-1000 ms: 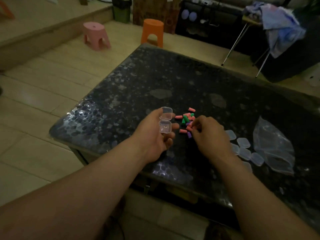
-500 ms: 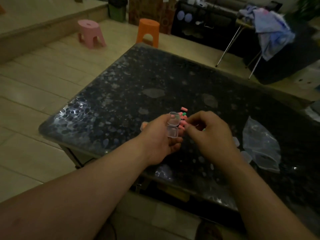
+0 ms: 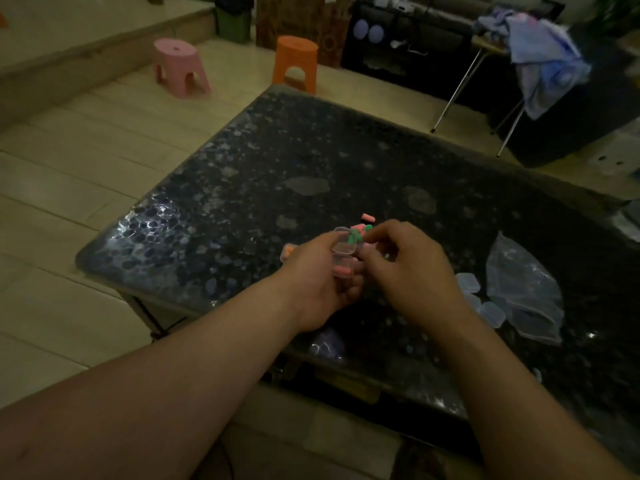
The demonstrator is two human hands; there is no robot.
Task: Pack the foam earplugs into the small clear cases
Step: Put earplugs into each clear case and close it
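My left hand (image 3: 317,282) grips a small clear case (image 3: 344,252) with its lid hinged open, held above the dark table (image 3: 311,161). A pink earplug lies in the case's lower half. My right hand (image 3: 405,268) is right beside the case with its fingers curled at the case's edge; whether they pinch an earplug is hidden. Behind the hands lies a small pile of pink and green foam earplugs (image 3: 362,228). Another small case (image 3: 286,252) with an orange earplug sits on the table left of my left hand.
Several empty clear cases (image 3: 485,303) lie to the right of my right hand, next to a crumpled clear plastic bag (image 3: 523,289). A pink stool (image 3: 180,69) and an orange stool (image 3: 294,64) stand on the floor beyond the table.
My right hand left the earplug pile and came up to the open case in my left hand. A pink earplug now lies in the case. The view shifted slightly.
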